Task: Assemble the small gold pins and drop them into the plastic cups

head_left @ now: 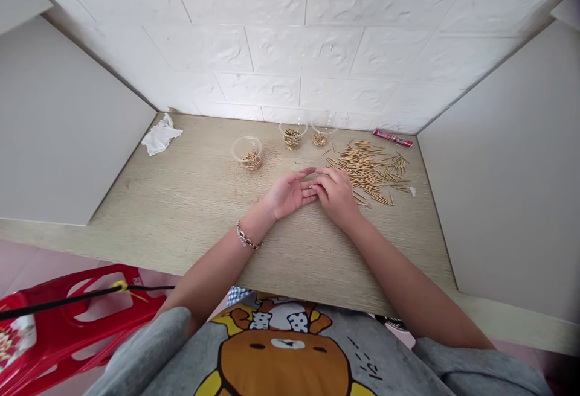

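My left hand [290, 195] lies palm up over the table, its thumb and fingers stretched out toward the right; nothing shows on the visible palm. Against its fingertips, my right hand [338, 198] has thumb and fingers pinched together. Whatever sits between the fingertips is too small to make out. Just beyond the right hand spreads a pile of thin gold-coloured metal pins [362, 166]. Behind the hands stand clear plastic cups: one with small gold pieces [251, 159], one with gold-brown pieces [292, 137], and one with a few gold rings or bits [319, 138].
A crumpled white tissue [162, 134] lies at the table's back left. By the wall at the back right is a red wrapper [392, 137]. Grey panels [507, 160] close in both sides. A red plastic stool [54, 290] stands below on the left.
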Demonstrator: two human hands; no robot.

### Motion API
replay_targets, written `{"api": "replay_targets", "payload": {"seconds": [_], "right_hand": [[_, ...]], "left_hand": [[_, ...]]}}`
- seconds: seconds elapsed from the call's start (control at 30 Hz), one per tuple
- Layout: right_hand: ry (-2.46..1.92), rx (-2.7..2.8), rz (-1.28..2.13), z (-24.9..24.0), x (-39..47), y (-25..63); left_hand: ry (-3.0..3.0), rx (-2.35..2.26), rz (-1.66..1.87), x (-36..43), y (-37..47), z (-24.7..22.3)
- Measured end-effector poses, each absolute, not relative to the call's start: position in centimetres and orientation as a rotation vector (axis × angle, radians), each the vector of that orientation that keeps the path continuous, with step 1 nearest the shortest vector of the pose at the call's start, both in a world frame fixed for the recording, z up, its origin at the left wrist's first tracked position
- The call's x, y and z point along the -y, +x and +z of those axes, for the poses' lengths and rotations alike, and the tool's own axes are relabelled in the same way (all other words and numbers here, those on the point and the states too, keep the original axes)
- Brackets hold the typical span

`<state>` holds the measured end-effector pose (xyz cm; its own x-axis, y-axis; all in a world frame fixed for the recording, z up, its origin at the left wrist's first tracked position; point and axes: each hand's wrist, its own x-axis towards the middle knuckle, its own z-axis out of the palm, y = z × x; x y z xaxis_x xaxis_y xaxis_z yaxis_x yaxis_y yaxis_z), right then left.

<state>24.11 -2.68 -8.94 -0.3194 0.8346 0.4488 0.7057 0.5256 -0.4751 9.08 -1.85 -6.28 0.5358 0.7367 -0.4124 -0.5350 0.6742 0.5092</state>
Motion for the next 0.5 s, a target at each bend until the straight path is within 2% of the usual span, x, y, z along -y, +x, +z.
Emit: {"api": "replay_targets", "payload": {"seconds": [0.23, 0.5], "right_hand": [[-1.174, 2.198, 0.194, -8.71, 2.55, 24.52], [-1.137, 2.218, 0.291, -8.67, 2.72, 24.33]], "left_hand": [[0.437, -0.649, 0.778, 2.09, 9.01, -5.82], [0.547, -0.729, 0.82, 2.48, 9.5, -5.85]]}}
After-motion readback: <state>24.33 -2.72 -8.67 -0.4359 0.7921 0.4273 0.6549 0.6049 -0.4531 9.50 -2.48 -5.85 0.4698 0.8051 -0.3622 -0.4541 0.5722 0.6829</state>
